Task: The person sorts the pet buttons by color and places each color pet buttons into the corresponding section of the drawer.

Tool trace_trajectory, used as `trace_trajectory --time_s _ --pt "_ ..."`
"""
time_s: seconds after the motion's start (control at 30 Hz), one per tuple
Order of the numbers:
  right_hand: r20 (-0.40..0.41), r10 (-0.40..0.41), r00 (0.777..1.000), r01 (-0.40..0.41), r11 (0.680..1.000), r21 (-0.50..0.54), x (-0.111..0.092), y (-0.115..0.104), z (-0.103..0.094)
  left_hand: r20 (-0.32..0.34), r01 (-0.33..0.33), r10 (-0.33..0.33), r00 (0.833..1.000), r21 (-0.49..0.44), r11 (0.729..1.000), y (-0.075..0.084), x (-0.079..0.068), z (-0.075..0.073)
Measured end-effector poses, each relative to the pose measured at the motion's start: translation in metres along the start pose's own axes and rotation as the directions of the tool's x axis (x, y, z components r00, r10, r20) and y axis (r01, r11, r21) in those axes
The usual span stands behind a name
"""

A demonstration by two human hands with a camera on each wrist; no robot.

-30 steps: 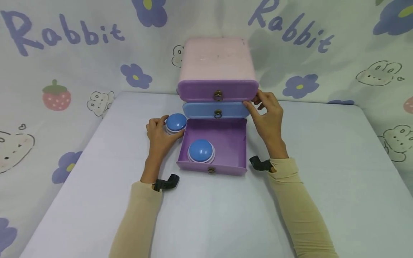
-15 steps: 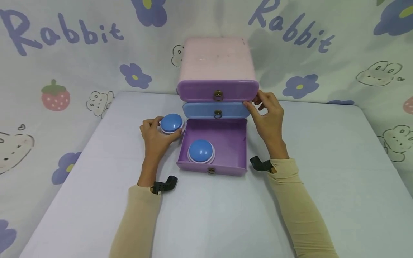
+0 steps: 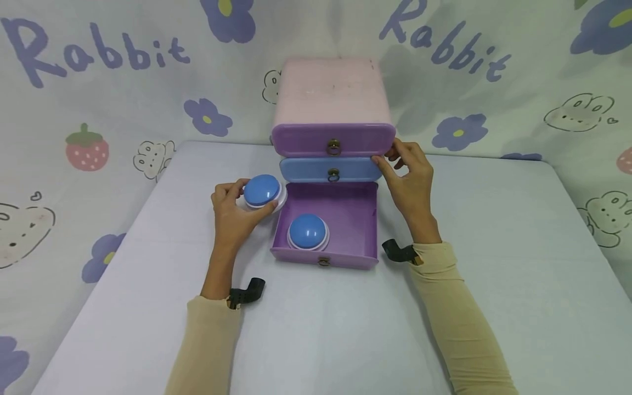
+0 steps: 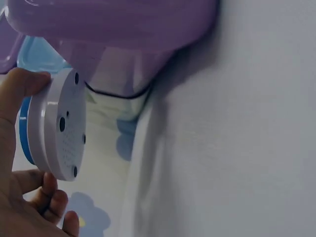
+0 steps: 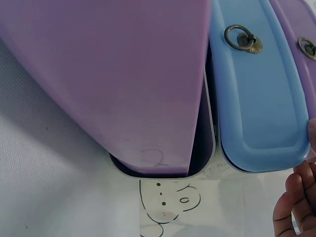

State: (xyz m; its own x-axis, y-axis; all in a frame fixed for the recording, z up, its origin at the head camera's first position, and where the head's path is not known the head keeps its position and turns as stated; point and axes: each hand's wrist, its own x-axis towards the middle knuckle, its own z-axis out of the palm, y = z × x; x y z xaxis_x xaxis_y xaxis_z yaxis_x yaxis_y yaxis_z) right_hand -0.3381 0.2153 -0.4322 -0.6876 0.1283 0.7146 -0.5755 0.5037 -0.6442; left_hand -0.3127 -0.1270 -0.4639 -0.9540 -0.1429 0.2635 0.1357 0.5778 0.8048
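Note:
My left hand (image 3: 229, 216) grips a push button (image 3: 261, 190) with a blue dome and white base, just left of the pulled-out bottom drawer (image 3: 353, 222). Tilted in my grasp, the button (image 4: 66, 128) shows its underside, with screw holes and tiny perforations, in the left wrist view. A second blue push button (image 3: 308, 231) sits in the purple drawer's front left corner. At the right of the small drawer cabinet (image 3: 333, 90), my right hand (image 3: 413, 181) holds the edge by the blue middle drawer (image 3: 306, 169), thumb on its front and fingers around the side, partly hidden.
The purple top drawer (image 3: 301, 140) and the blue one are closed, each with a brass ring pull. A white cloth covers the table (image 3: 498, 247). Behind the cabinet hangs a printed curtain (image 3: 336, 27).
My left hand has drawn the push button leftward from the drawer's side, then raised and tilted it. My right hand stays where it was on the cabinet.

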Motion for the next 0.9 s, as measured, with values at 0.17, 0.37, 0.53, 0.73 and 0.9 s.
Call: trace_trajectory --time_s 0.17,0.37,0.53,0.73,0.9 --pt "-0.017 0.01 1.0 -0.01 1.0 0.001 0.001 -0.013 0.0 0.038 -0.027 0.027 0.999 -0.009 1.0 0.013 -0.001 -0.001" --pt "-0.024 0.034 0.999 -0.033 0.999 0.008 0.003 -0.041 -0.004 0.085 -0.052 0.053 0.995 -0.013 0.999 0.026 -0.004 -0.002" --pt "-0.027 0.035 0.999 -0.035 0.999 0.013 0.002 -0.04 -0.003 0.137 -0.08 0.079 0.987 0.001 0.997 0.037 -0.008 -0.003" --pt "-0.027 0.029 0.999 -0.029 0.999 0.022 0.003 -0.041 -0.003 0.197 -0.102 0.103 0.975 -0.011 0.995 0.052 -0.014 0.003" --pt "-0.03 0.023 0.999 -0.022 0.999 0.024 0.002 -0.033 -0.002 0.244 -0.17 0.177 0.954 -0.048 0.984 0.065 -0.022 0.013"
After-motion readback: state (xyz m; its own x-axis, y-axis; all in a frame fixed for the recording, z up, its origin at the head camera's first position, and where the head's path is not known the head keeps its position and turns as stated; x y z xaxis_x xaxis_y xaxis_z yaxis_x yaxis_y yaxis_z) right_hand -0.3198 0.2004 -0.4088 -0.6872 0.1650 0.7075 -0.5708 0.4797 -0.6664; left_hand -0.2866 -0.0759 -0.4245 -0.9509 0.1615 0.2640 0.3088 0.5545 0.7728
